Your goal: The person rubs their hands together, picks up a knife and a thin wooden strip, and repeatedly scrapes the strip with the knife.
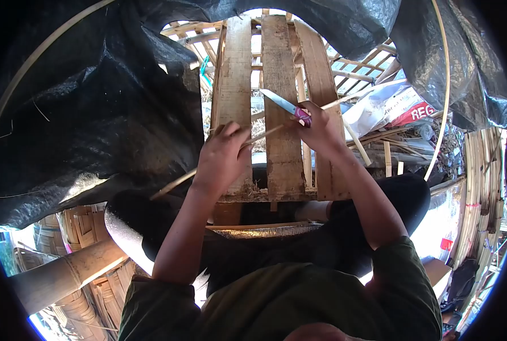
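Observation:
My left hand [224,154] is closed around a thin bamboo strip [176,184], which slants across in front of me from lower left to upper right. In my right hand [320,132] is a knife [278,102] with a pale blade and a purple patterned handle. The blade points up and to the left, above the strip. Between the two hands the strip stays visible. A similar length comes out beyond my right hand; whether it is the same piece, I cannot tell. Beneath both hands lie wooden planks [280,68] with gaps between them.
Black plastic sheeting [94,113] hangs at the left and across the top. A thick bamboo pole [71,270] lies at lower left. Printed sacking [398,108] and loose strips are on the right, with a bundle of long strips [475,199] standing at far right.

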Tool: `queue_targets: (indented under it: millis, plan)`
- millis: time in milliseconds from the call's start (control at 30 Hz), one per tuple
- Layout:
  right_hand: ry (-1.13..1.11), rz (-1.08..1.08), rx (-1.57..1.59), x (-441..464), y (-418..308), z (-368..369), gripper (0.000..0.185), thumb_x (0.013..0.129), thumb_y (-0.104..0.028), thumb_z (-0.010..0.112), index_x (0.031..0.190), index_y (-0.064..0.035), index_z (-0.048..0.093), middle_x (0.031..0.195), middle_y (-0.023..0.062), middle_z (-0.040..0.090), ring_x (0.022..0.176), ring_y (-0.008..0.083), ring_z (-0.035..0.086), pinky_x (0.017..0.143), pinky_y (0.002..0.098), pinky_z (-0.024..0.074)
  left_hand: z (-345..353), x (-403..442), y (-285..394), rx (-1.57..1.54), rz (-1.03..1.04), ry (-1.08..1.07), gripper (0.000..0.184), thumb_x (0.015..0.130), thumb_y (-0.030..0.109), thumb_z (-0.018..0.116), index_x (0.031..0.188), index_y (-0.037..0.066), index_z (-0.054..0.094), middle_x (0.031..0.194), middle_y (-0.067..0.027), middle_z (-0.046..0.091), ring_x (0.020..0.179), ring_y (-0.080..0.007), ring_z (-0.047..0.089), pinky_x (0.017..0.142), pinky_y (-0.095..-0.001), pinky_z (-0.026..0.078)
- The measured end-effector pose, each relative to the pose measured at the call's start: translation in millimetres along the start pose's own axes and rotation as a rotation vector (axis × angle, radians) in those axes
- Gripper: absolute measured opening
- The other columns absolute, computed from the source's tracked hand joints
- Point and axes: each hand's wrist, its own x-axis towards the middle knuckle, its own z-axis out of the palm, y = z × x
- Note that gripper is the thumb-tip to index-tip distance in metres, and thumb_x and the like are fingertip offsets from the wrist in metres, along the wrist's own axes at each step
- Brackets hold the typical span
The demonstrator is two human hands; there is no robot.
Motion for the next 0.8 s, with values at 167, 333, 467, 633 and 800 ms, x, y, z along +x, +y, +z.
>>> queue_targets:
  millis: [167,333,467,633,800]
  plan:
    - [0.083,0.176,0.037,-2.3,-7.2,-49.2,0.018,0.098,-0.017,0.058,0.102,-0.0002,0.064,0.082,0.0207,0.068,0.079,0.0324,0.069,0.071,0.0412,0.0514,20.0,-0.8,-17.4,-0.181,0.072,-0.078,0.016,0.089,0.015,0.070,0.101,0.006,0.071,0.092,-0.0117,0.059,0.088,-0.0316,0.062,0.078,-0.0425,0.050]
    - [0.068,0.274,-0.192,4.0,32.1,-74.3,0.028,0.099,-0.022,0.053,0.096,0.0026,0.066,0.085,0.0276,0.067,0.084,0.0430,0.067,0.074,0.0477,0.0511,15.9,2.1,-14.2,0.032,0.090,-0.019,0.015,0.091,0.022,0.068,0.097,0.009,0.073,0.083,-0.0093,0.056,0.081,-0.0302,0.062,0.070,-0.0420,0.050]
    - [0.079,0.445,-0.220,16.7,35.3,-63.6,0.041,0.100,-0.031,0.049,0.093,0.0046,0.068,0.087,0.0336,0.065,0.091,0.0512,0.063,0.080,0.0542,0.0509,27.7,-4.1,-20.0,0.073,0.093,-0.006,0.016,0.091,0.022,0.068,0.101,0.011,0.072,0.085,-0.0096,0.056,0.077,-0.0299,0.062,0.068,-0.0429,0.051]
    - [0.041,0.491,-0.239,18.9,17.7,-52.9,0.049,0.101,-0.037,0.046,0.094,0.0050,0.070,0.086,0.0333,0.066,0.090,0.0519,0.064,0.082,0.0540,0.0520,27.3,-3.6,-22.4,-0.017,0.051,-0.056,0.020,0.093,0.023,0.066,0.104,0.008,0.069,0.086,-0.0128,0.053,0.081,-0.0342,0.060,0.069,-0.0467,0.048]
    - [0.107,0.415,-0.245,9.0,17.1,-40.9,0.049,0.101,-0.038,0.046,0.097,0.0049,0.069,0.087,0.0330,0.067,0.088,0.0519,0.065,0.080,0.0539,0.0533,26.8,-5.1,-22.6,-0.044,0.054,-0.063,0.019,0.094,0.024,0.064,0.104,0.008,0.069,0.086,-0.0141,0.053,0.082,-0.0359,0.059,0.071,-0.0469,0.048]
